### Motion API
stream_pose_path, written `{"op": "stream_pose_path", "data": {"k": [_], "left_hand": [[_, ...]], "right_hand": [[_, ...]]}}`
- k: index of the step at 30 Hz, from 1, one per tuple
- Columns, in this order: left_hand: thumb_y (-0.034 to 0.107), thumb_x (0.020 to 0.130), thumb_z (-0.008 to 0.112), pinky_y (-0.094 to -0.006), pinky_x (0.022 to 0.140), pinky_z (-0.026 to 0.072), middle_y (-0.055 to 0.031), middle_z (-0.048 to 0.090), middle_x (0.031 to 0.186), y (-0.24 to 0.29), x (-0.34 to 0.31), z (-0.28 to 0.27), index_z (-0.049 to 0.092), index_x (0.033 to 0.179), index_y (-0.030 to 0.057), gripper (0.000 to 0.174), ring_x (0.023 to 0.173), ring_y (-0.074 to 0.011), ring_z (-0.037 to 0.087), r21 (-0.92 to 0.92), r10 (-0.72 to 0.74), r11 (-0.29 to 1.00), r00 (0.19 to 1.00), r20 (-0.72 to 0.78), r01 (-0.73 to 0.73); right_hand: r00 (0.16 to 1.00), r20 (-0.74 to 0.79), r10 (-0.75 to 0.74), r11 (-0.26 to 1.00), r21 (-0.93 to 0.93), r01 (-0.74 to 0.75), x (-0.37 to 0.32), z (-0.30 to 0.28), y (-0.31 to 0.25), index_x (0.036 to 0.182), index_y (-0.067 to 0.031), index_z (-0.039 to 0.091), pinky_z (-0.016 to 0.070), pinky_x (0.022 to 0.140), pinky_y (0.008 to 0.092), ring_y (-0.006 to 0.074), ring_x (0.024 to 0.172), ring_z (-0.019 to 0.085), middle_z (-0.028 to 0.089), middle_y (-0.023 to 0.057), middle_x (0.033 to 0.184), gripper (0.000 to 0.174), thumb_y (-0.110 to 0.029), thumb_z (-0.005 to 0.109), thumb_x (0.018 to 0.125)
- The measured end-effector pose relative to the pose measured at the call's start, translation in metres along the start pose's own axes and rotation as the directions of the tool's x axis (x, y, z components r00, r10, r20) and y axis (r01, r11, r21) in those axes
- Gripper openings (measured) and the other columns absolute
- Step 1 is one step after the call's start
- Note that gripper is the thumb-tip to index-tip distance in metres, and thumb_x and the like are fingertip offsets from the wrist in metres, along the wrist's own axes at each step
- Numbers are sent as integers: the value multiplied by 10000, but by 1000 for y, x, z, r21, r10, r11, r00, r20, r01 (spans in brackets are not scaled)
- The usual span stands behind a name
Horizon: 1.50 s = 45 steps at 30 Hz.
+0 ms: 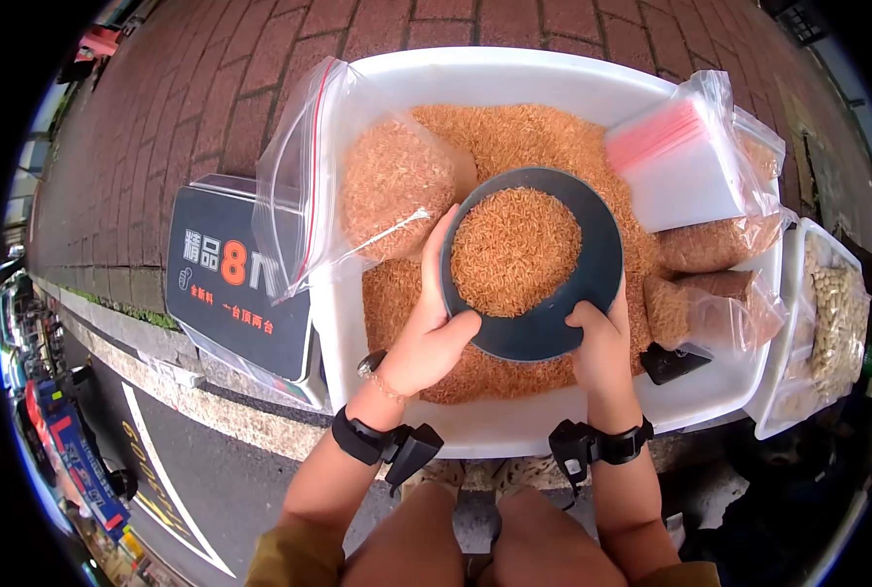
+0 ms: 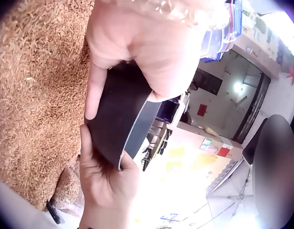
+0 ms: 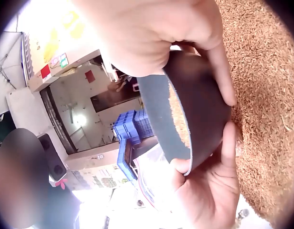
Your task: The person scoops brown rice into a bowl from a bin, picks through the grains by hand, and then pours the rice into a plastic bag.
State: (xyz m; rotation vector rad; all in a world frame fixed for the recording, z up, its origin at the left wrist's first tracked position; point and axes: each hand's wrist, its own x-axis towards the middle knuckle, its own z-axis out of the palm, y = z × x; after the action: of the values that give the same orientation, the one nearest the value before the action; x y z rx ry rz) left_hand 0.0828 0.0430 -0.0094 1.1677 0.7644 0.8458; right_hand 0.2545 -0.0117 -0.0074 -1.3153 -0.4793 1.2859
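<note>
Both hands hold a dark round bowl (image 1: 597, 245) above loose brown grain (image 1: 514, 132) in a white tub. The left hand (image 1: 431, 338) grips the bowl's left side, thumb on the rim; the right hand (image 1: 602, 342) grips its lower right side. Inside the bowl, a heap of grain (image 1: 517, 249) lies toward the left. In the left wrist view, fingers of both hands lie against the outer wall of the bowl (image 2: 120, 109). The right wrist view shows the bowl (image 3: 204, 109) tilted in that picture, with some grain visible inside.
The white tub's rim (image 1: 514, 61) surrounds the grain. A filled clear bag (image 1: 397, 186) stands at its left, with a black scale box (image 1: 240, 284) beyond. At the right are empty bags (image 1: 681, 161), filled bags (image 1: 715, 245), a black object (image 1: 673, 364) and another tray (image 1: 779, 411).
</note>
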Motion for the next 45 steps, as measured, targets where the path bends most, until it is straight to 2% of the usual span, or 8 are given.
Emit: {"op": "stream_pose_path", "data": {"k": [2, 4, 5, 6, 8, 9, 16, 45], "left_hand": [[-103, 618, 366, -332, 1056, 82, -135, 140, 1395, 2, -1, 1, 42, 1371, 39, 831, 1307, -229, 119, -92, -82, 992, 997, 3, 82], [-97, 624, 363, -333, 1058, 70, -142, 133, 1399, 6, -7, 2, 40, 1365, 20, 818, 1313, -233, 103, 137, 120, 983, 992, 35, -124], [-97, 633, 357, -332, 1058, 65, -150, 132, 1400, 4, -8, 1, 37, 1363, 9, 804, 1314, -231, 102, 110, 106, 988, 994, 9, -106], [-97, 633, 357, -332, 1058, 65, -150, 132, 1400, 3, -9, -1, 37, 1363, 9, 804, 1314, -231, 102, 110, 100, 989, 995, 6, -100], [-95, 634, 351, -333, 1058, 67, -148, 145, 1395, 2, -8, -5, 40, 1367, 22, 804, 1312, -224, 109, 192, -71, 978, 997, -23, 75], [-92, 622, 354, -334, 1058, 73, -138, 154, 1392, 11, -6, 2, 52, 1371, 35, 818, 1308, -216, 117, 59, -61, 996, 997, -39, 63], [-57, 606, 392, -342, 1058, 92, -117, 179, 1387, 12, -8, 1, 67, 1375, 40, 841, 1299, -209, 141, -88, -74, 994, 994, -75, 67], [133, 550, 556, -363, 1068, 95, -113, 130, 1410, 7, -11, -1, 34, 1383, 58, 986, 1312, -230, 123, -271, -192, 947, 981, -39, 175]], "right_hand": [[998, 6, 60, 998, 11, -60, -2, 0, 0, 1336, -16, 221, 341, 882, 244, 142, 1037, 405, 386, 77, 1195, 712, 90, 321, 639], [971, 24, -236, 966, -102, 237, -8, 3, 3, 1340, -1, 190, 272, 980, 295, 182, 1177, 335, 327, 108, 1284, 718, 100, 307, 639], [959, 104, -263, 947, -161, 277, -8, 5, -2, 1343, 10, 166, 197, 1028, 319, 204, 1249, 257, 273, 130, 1336, 716, 106, 297, 645], [969, 119, -218, 971, -79, 228, -6, 11, -2, 1345, 9, 165, 202, 1024, 316, 202, 1238, 267, 278, 130, 1332, 715, 109, 298, 650], [983, 105, -150, 975, -147, 165, -4, 5, 3, 1346, 3, 169, 208, 1019, 308, 192, 1225, 277, 283, 122, 1327, 722, 113, 307, 646], [982, 106, -156, 974, -148, 170, -3, 4, 3, 1346, 3, 169, 208, 1019, 308, 192, 1225, 277, 283, 122, 1327, 722, 113, 307, 646], [996, 74, -43, 998, -32, 45, -5, 1, -6, 1347, -21, 190, 283, 956, 271, 164, 1150, 339, 342, 90, 1261, 751, 115, 338, 623], [999, 39, 9, 996, 86, -12, -10, 3, -8, 1349, -37, 197, 313, 944, 277, 157, 1121, 378, 369, 64, 1240, 786, 111, 396, 603]]}}
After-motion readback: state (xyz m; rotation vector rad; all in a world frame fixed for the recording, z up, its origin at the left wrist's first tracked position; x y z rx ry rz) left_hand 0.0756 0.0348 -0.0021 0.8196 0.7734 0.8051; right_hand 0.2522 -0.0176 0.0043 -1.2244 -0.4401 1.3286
